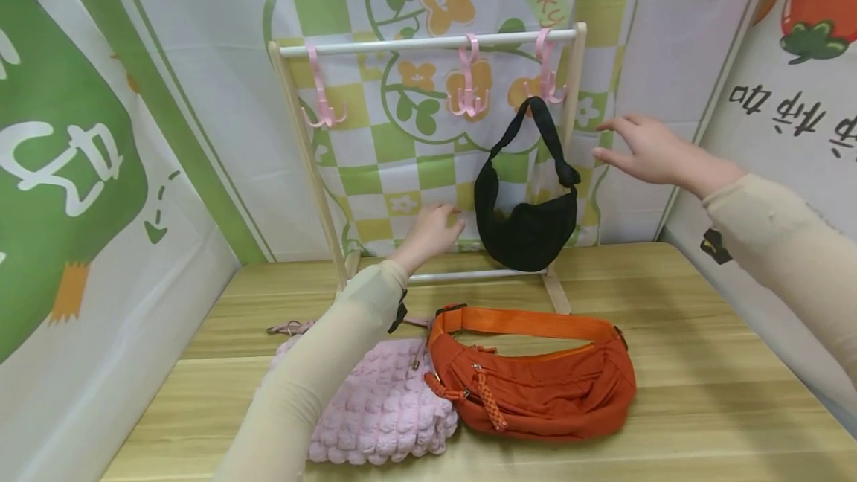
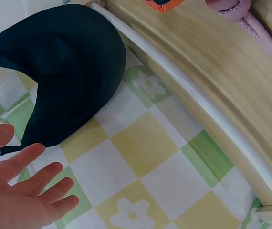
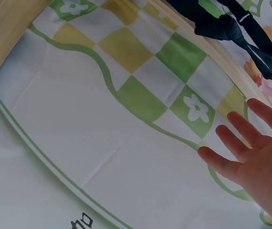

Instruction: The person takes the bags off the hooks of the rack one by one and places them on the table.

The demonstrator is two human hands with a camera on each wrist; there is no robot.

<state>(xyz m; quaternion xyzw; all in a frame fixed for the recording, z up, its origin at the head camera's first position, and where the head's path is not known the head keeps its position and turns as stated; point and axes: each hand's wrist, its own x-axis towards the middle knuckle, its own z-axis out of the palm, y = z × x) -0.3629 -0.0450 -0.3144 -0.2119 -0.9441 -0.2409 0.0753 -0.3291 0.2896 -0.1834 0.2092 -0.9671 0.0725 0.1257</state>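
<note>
All visible fingers (image 2: 43, 176) are spread apart: left hand (image 1: 430, 233) low, right hand (image 1: 652, 149) higher, flanking the black shoulder bag (image 1: 525, 235) on the rightmost pink hook (image 1: 545, 65); room lies between the orange waist bag (image 1: 549, 396) and the bench's (image 1: 689, 363) right edge.

The head view looks forward and down from above the near side of the surface (image 1: 703, 363), far enough back to take in the whole rack (image 1: 428, 43) and the checked cloth (image 1: 437, 171) behind it. The left wrist view, much nearer and turned so the surface lies upper right, faces past the left fingers (image 2: 45, 176) to the black bag (image 2: 74, 71); the right wrist view, also tilted, looks past the right fingers (image 3: 222, 161) at the cloth's edge, all three sharing cloth and bag.
</note>
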